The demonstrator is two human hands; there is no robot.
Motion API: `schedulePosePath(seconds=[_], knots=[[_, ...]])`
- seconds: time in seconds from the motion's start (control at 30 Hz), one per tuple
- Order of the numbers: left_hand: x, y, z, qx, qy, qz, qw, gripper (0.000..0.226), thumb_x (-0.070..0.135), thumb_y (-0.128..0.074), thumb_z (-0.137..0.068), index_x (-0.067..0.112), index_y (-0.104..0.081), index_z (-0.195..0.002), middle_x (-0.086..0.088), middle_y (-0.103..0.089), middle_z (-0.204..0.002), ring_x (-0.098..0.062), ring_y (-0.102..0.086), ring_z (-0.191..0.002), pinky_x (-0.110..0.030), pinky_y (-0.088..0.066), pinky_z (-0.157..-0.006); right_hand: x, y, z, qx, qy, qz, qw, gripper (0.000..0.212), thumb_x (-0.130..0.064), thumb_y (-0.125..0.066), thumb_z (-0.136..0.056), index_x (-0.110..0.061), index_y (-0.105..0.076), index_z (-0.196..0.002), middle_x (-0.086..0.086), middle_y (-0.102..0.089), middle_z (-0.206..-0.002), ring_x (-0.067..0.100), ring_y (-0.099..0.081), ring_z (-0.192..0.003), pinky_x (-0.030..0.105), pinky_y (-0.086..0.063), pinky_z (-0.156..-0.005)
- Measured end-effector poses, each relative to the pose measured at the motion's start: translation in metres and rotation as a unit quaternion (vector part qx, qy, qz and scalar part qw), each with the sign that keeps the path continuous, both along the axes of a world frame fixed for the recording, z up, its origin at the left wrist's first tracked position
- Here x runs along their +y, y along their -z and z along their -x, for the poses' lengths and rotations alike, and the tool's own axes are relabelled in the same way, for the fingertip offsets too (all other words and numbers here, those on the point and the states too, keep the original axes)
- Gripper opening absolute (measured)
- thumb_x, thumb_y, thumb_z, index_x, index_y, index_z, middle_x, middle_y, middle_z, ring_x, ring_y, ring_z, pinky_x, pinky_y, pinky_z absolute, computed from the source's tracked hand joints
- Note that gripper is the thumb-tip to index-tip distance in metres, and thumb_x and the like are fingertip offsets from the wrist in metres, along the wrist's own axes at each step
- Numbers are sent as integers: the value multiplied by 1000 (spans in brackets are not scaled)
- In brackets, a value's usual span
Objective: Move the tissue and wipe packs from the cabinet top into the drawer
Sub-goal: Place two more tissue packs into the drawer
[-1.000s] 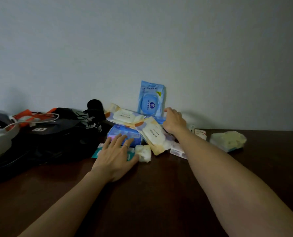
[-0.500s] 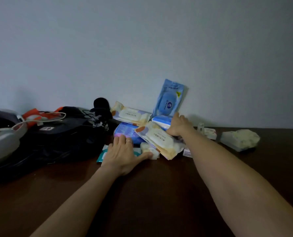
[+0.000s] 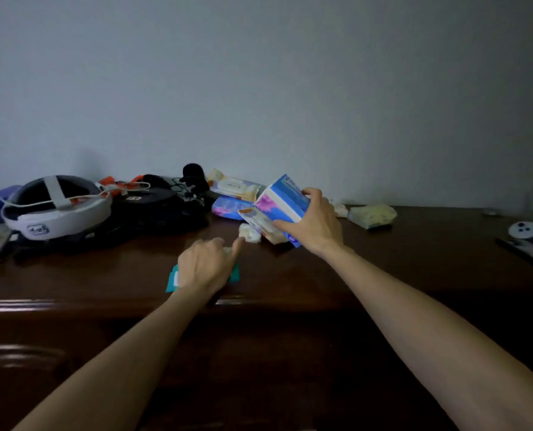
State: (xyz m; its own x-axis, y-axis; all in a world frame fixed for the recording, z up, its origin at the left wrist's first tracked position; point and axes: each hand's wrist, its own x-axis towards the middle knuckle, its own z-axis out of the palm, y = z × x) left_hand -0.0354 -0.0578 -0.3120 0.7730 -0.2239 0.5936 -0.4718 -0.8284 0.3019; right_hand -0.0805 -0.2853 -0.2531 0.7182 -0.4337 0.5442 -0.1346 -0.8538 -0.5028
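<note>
In the head view the right hand (image 3: 313, 227) gripped a bundle of packs, fingers curled round a blue-and-white tissue pack (image 3: 285, 195) stacked on a cream wipe pack (image 3: 263, 223), tilted just above the cabinet top (image 3: 414, 250) near its back edge. The left hand (image 3: 204, 265) pressed on a teal pack (image 3: 173, 279) at the front edge, forefinger stretched toward a small white pack (image 3: 250, 233); whether the other fingers pinched the teal pack was hard to tell in the dim light. Two more packs (image 3: 232, 197) lay by the wall and a pale pack (image 3: 372, 214) sat further right. The drawer was not visible.

To do this well, the right hand should probably squeeze the stack evenly so the lower pack cannot slide out.

Compared with a second earlier, the bundle had risen off the pile, and the teal pack had been dragged from the pile to the front edge.
</note>
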Motion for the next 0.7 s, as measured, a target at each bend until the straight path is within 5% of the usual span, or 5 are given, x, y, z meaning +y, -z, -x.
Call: schedulePosePath(seconds=[0.3,0.47,0.53,0.63,0.7], knots=[[9,55,152,111,33,212,970,69,86,-9,-83,28,-46,-85,-5,-70,-83,-35,-67,-89,-37,-37,-68,95,124,169,-204,-39,-103,973,103,-69,-84,-56,-28,-37,-138,-7,-49,-131,18,-53,-122,37,-51,-94],[27,140,187,286,194,348,871,48,65,-39,-96,32,-58,-126,20,-66,-107,-3,-64,-103,-25,-50,-82,111,212,226,-57,-102,-203,972,98,-60,-83,-62,-36,-35,-144,-14,-51,-137,6,-55,-122,30,-51,-96],[37,174,189,365,222,360,829,52,62,-49,-94,26,-60,-130,12,-69,-115,-5,-66,-106,-25,-53,-86,111,244,238,19,-164,-349,922,86,-56,-84,-64,-39,-44,-138,-11,-62,-130,10,-64,-116,33,-57,-92],[53,222,193,523,193,372,743,75,73,-66,-74,18,-64,-123,-1,-76,-108,-18,-74,-98,-31,-58,-78,106,287,239,107,-178,-623,754,73,-44,-80,-63,-15,-64,-129,21,-66,-131,34,-66,-113,59,-47,-105],[64,249,196,613,162,379,674,81,70,-77,-66,12,-63,-121,-7,-77,-105,-26,-75,-95,-38,-59,-83,105,310,241,175,-153,-692,683,70,-46,-77,-64,-11,-69,-124,26,-61,-133,36,-65,-111,60,-44,-107]])
